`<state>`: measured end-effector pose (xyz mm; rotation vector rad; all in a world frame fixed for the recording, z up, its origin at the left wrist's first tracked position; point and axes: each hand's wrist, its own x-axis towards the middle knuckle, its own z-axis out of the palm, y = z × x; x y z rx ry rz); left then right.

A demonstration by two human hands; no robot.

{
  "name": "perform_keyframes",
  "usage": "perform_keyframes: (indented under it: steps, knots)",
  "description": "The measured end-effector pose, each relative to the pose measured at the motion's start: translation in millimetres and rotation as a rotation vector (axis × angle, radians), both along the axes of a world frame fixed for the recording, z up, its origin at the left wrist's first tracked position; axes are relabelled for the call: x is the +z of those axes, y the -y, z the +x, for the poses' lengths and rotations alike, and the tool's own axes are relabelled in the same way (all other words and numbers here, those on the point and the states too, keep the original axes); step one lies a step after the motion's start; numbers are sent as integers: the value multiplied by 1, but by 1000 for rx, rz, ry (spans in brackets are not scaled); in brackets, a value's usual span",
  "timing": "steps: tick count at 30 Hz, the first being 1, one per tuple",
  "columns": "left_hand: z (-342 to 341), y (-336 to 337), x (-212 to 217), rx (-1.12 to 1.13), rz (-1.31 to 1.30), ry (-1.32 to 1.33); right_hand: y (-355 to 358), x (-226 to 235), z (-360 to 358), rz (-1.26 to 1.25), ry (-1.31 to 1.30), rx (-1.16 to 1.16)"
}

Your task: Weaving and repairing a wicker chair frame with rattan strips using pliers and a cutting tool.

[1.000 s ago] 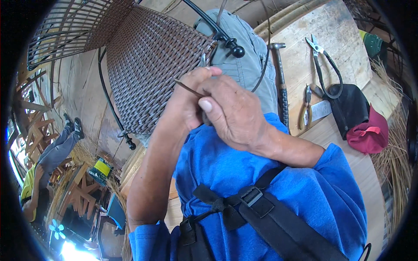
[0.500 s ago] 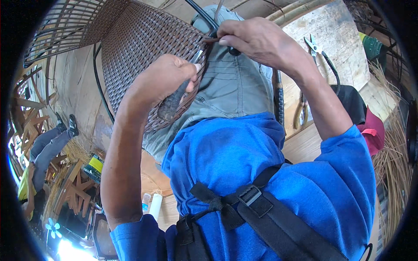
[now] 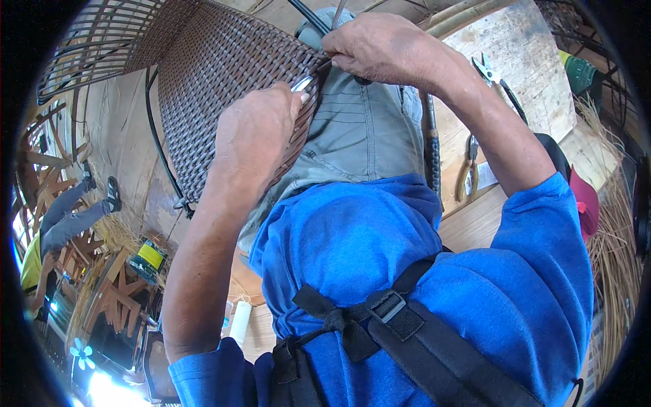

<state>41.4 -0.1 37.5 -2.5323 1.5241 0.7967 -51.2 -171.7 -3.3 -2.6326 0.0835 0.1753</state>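
A dark brown woven wicker piece (image 3: 224,74) leans across my lap, its braided edge running down the right side. My left hand (image 3: 254,129) is closed round a metal-bladed hand tool (image 3: 303,84). Only the tool's shiny tip shows past my fingers, against the woven edge; its handle is hidden under my hand. At the upper corner of that edge, my right hand (image 3: 383,51) is closed with fingertips pinched on a brown wicker strand, mostly covered by the fingers. A thin strand (image 3: 338,13) rises above this hand.
Pliers with yellowish handles (image 3: 468,169) and cutters (image 3: 487,68) lie at right by a worn board (image 3: 536,61). A dark red cap (image 3: 586,203) sits beyond my right arm. Black cables (image 3: 308,13) run above. Another person's legs (image 3: 68,210) show at far left.
My left hand has turned over and moved slightly right and down, now covering the tool's grey handle. My right hand has shifted a little left and up, and hides more of the strand.
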Motion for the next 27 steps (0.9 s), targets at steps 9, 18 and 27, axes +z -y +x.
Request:
perform_keyframes:
  steps: [9,18,27]
  knots:
    - [2,-5,-10,-54,-76,10,-2,-6,-2,-11,-5,40]
    - [1,-11,-18,-81,-103,94,-14,3,9,-257,-155,92]
    - [-2,-14,-9,-34,-124,99,-22,20,4,-381,-55,148]
